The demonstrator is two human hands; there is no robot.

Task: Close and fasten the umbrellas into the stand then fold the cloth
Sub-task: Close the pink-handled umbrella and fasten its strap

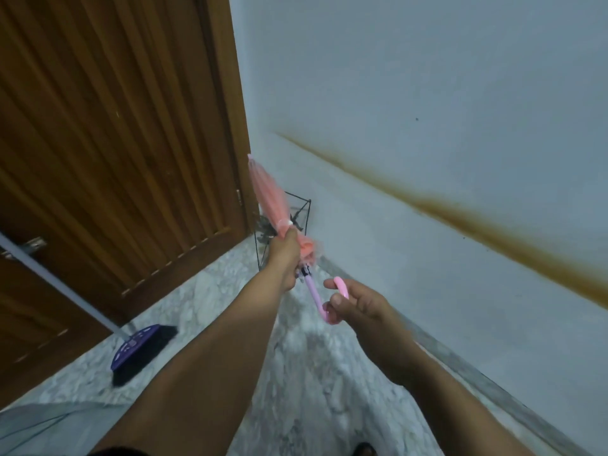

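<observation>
A closed pink umbrella points up and away from me, its tip near the door frame. My left hand grips the gathered canopy near its lower end. My right hand holds the pink curved handle, fingers curled round the hook. Behind the umbrella, a black wire stand sits in the corner on the floor, partly hidden by the canopy and my left hand. A dark umbrella seems to be inside the stand. No cloth is recognisable.
A wooden door fills the left. A purple broom with a long pole leans near it on the marble floor. A white wall with a brown stain runs along the right. Something grey lies at the bottom left.
</observation>
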